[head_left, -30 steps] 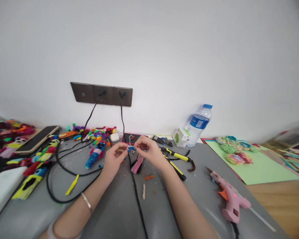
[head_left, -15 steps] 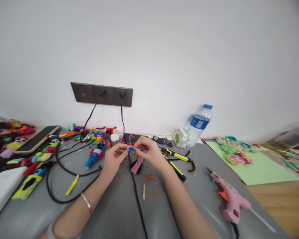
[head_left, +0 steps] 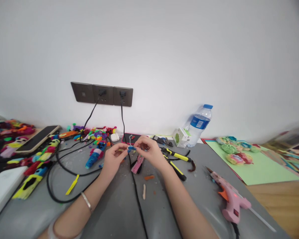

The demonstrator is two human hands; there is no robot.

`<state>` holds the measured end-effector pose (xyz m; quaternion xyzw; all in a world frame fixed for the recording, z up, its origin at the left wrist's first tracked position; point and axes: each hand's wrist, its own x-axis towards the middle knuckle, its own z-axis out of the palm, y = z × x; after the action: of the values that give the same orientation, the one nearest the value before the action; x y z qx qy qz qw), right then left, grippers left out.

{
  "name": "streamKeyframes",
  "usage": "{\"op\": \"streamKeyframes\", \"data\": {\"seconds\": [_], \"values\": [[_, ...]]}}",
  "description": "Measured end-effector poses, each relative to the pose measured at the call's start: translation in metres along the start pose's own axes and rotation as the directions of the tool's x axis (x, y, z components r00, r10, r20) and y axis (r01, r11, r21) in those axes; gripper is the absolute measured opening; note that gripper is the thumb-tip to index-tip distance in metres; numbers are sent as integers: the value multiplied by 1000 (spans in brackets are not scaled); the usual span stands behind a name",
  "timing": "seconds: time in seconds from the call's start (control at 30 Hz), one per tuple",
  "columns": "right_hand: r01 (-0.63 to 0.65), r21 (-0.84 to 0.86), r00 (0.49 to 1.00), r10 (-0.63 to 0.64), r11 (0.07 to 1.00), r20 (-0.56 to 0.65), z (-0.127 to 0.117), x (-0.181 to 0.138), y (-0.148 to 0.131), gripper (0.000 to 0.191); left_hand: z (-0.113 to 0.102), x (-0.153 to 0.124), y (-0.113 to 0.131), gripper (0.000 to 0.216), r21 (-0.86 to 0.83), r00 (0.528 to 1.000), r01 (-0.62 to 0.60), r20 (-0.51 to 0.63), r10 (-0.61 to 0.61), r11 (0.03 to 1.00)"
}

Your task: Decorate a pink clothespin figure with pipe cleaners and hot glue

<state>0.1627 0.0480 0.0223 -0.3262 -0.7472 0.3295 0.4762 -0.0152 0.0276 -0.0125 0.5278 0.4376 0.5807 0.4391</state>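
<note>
Although the left hand (head_left: 114,159) and the right hand (head_left: 150,153) have kept nearly the same place above the tabletop (head_left: 109,209), the small blue piece (head_left: 131,148) between them looks a little flatter than half a second ago. The fingers of each hand are pinched together on it, one pair at either end, which suggests fine handling on the spot. Nearer, the orange scrap (head_left: 149,177) and cream strip (head_left: 144,192) lie unmoved; the pink glue gun (head_left: 231,200) rests untouched at right.
</note>
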Motion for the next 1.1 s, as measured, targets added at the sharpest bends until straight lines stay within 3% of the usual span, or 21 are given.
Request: {"op": "streamKeyframes", "data": {"seconds": [0.17, 0.4, 1.1], "values": [[-31, 78, 996, 37, 996, -75, -2, 0, 3, 10, 1, 0, -2, 19, -111, 1000, 15, -21, -17, 994], [-64, 74, 997, 61, 995, 35, 0, -2, 4, 19, 2, -1, 3, 22, -149, 1000, -4, -27, 0, 989], [-114, 211, 990, 93, 971, 105, -4, -3, 2, 16, 0, -1, 4, 20, -96, 1000, -5, 22, 7, 995]]}}
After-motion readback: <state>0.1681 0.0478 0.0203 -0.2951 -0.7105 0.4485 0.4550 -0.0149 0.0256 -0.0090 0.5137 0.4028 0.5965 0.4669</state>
